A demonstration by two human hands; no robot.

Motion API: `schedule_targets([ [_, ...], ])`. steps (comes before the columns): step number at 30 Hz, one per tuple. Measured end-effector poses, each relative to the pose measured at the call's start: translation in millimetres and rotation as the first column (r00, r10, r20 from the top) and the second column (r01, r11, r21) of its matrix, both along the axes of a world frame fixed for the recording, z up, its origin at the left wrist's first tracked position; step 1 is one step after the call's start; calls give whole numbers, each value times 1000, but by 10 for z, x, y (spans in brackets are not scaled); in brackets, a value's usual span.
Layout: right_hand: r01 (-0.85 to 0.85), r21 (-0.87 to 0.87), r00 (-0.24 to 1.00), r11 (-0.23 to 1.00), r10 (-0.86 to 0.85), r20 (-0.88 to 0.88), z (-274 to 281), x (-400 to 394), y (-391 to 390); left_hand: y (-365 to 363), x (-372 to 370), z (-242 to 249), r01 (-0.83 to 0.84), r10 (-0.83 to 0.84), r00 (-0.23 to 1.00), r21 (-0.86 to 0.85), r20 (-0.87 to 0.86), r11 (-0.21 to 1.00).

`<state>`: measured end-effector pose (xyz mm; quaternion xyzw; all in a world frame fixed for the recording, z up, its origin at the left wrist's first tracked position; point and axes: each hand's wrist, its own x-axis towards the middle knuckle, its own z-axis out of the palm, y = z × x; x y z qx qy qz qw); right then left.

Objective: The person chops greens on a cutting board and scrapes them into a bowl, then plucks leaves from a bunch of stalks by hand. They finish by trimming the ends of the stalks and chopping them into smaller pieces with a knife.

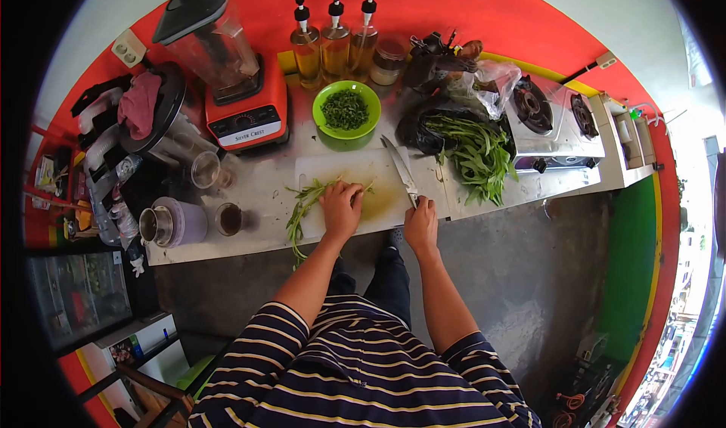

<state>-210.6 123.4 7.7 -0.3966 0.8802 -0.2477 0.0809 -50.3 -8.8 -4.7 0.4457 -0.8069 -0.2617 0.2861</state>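
Observation:
My left hand (342,207) rests with curled fingers on a bunch of green stems (301,210) on the white cutting board (330,163). The stems trail off the board's left side and hang over the counter's front edge. My right hand (421,224) grips the handle of a kitchen knife (401,167) at the board's right edge. The blade points away from me, apart from the stems. Behind the board stands a lime-green bowl (346,134) holding chopped greens (345,110). Long leafy greens (482,159) spill from a black plastic bag (414,131) on the right.
A red blender (246,110) and several pump bottles (335,50) line the back. At right is a gas stove (560,144). Left of the board are a glass with dark contents (229,219), a clear plastic cup (206,170) and a pale lilac container (185,222).

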Motion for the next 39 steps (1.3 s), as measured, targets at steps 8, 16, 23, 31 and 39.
schedule_targets([
  [8,-19,-28,979,999,24,205,421,444,77,5,20,24,17,-17,1000,-40,1,999],
  [16,-60,77,987,995,47,157,373,677,101,-3,25,1,9,-8,1000,-60,21,998],
  [23,-55,282,992,958,21,122,329,841,7,-11,18,-24,8,-7,1000,-51,15,999],
  [31,-85,275,986,958,41,162,269,750,-203,-81,156,64,98,-97,995,48,-11,994],
  [39,-91,286,987,954,47,156,205,727,-179,-327,459,225,54,184,917,566,-354,822],
])
